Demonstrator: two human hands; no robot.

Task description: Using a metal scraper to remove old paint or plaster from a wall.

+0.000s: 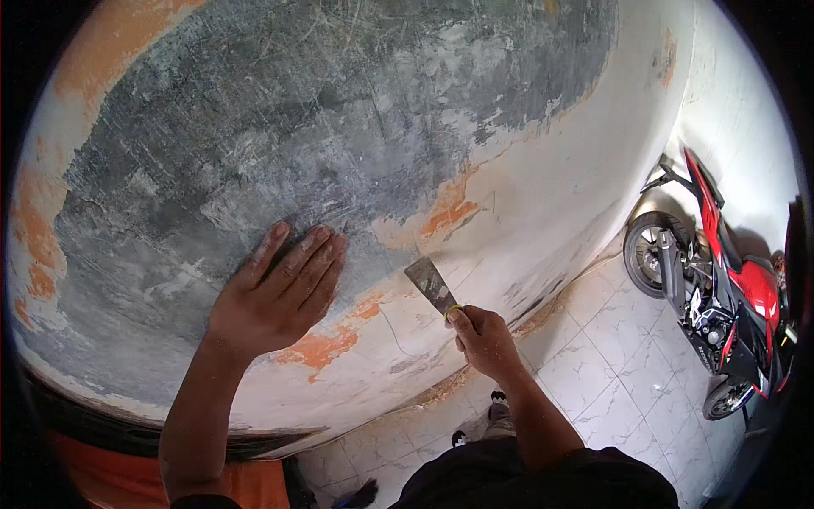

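Note:
Before me stands a wall with a large bare grey patch (pixel 254 127), its white paint (pixel 540 184) worn back around it. My left hand (pixel 283 289) lies palm down against the lower part of the grey patch, fingers extended and holding nothing. In my right hand (pixel 486 337) is a putty knife (pixel 429 280), gripped by its handle, which the fingers mostly hide. Its flat blade, smeared with pale residue, points up and left over the patch's lower right border. I cannot tell whether the blade touches the wall. Orange undercoat (pixel 321 347) shows between my hands.
A red and black motorcycle (pixel 712 280) stands on the right by the adjoining wall (pixel 738 95). Pale tiles (pixel 617 356) cover the floor, with crumbs of debris (pixel 445 388) along the wall's base. Orange cloth (pixel 254 483) and dark bristles (pixel 364 493) are at lower left.

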